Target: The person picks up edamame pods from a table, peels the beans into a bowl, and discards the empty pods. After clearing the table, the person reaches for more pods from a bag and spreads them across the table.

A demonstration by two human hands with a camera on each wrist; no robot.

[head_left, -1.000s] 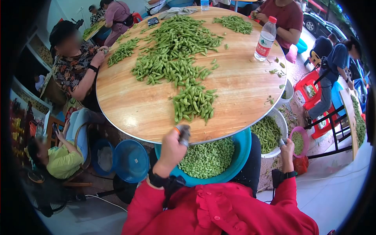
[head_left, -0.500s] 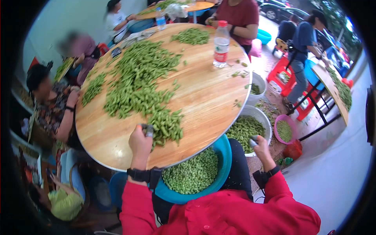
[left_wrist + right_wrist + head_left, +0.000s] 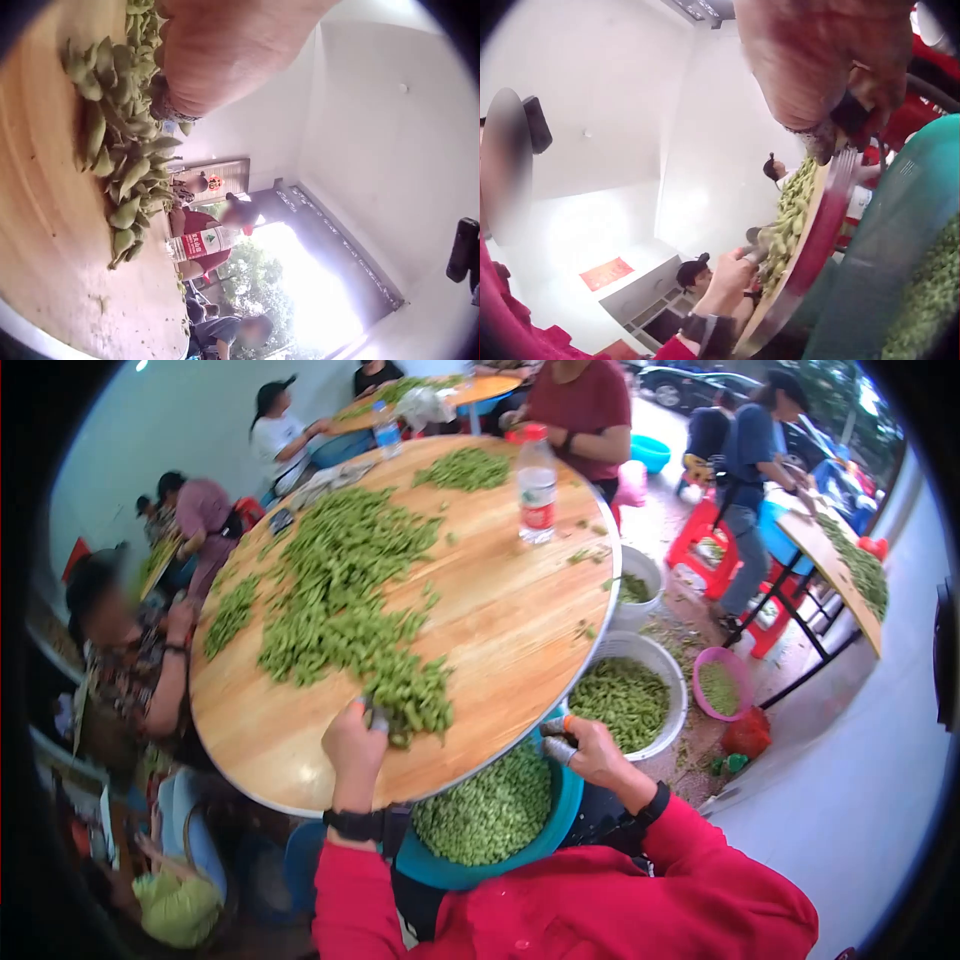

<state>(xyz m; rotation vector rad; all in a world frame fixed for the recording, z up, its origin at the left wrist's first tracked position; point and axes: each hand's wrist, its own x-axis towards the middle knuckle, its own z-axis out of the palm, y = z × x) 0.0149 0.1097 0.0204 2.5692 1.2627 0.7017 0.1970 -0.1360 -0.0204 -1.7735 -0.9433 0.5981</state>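
Observation:
A heap of green soybean pods runs across the round wooden table, with a smaller clump of pods at its near end. My left hand is at that clump, its wrapped fingertips against the pods; its grip is hidden in the left wrist view. My right hand hovers at the right side of a teal basin, thumb and wrapped forefinger pointing left with a gap between them. No pod shows in it. Shelled green beans fill the basin, below the table edge.
To the right stands a white basket of green pods, beside a pink basin. A water bottle stands on the wooden table. People sit around it; another person stands at a side table on the right.
The head view has swung right. My left hand has gone from the table's edge to the clump of pods. My right hand has moved left from the white basket to the teal basin.

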